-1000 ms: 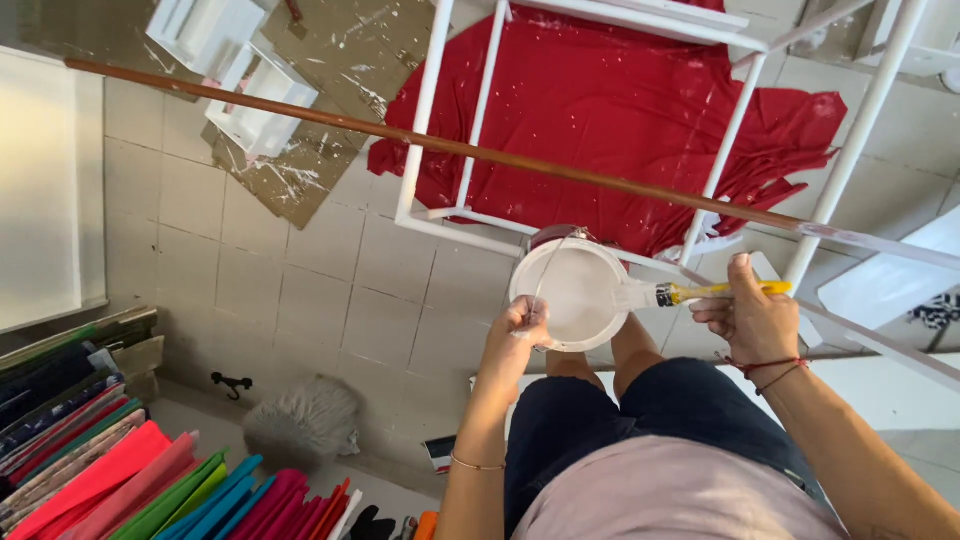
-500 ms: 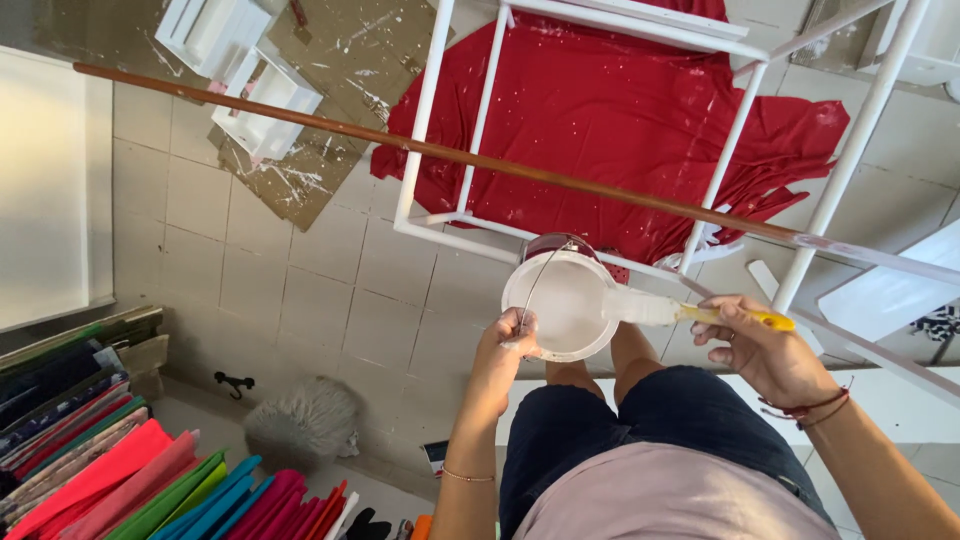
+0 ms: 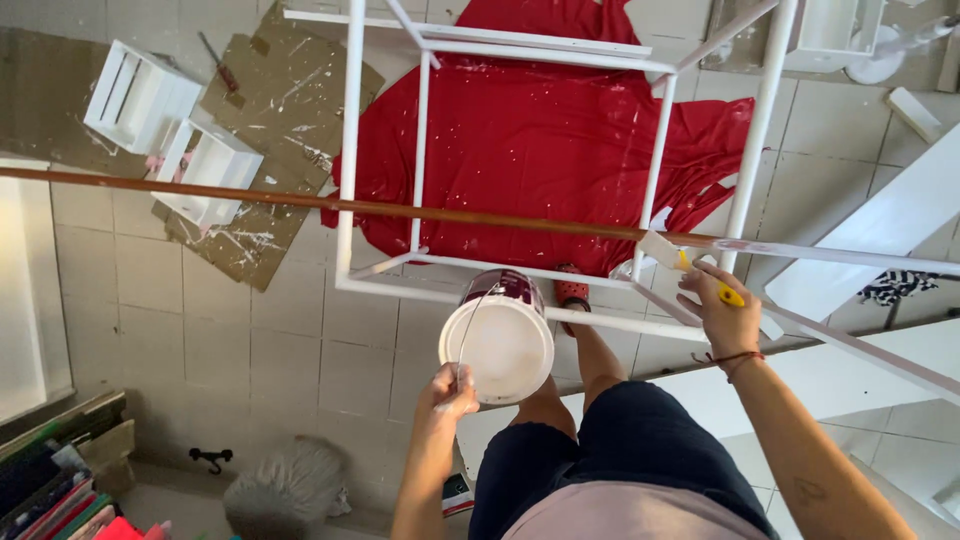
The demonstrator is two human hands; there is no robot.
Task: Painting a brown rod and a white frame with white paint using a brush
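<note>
My left hand (image 3: pixel 452 389) grips the wire handle of a dark red paint bucket (image 3: pixel 497 336) filled with white paint, hanging below me near my knees. My right hand (image 3: pixel 722 311) holds a paintbrush (image 3: pixel 680 258) with a yellow handle; its white bristles rest against a long brown rod (image 3: pixel 330 205) that turns white to the right of the brush. A white metal frame (image 3: pixel 420 160) stands on the tiled floor under the rod, over a red cloth (image 3: pixel 540 130) speckled with white paint.
Two white wooden crates (image 3: pixel 170 130) sit on paint-spattered cardboard (image 3: pixel 270 110) at the upper left. White boards (image 3: pixel 880 240) lean at the right. Coloured folded fabrics (image 3: pixel 50 490) are stacked at the lower left beside a grey bundle (image 3: pixel 285 490).
My right hand lifted the brush out of the bucket and moved it up and right onto the rod. My left hand lowered the bucket, which now hangs by its handle.
</note>
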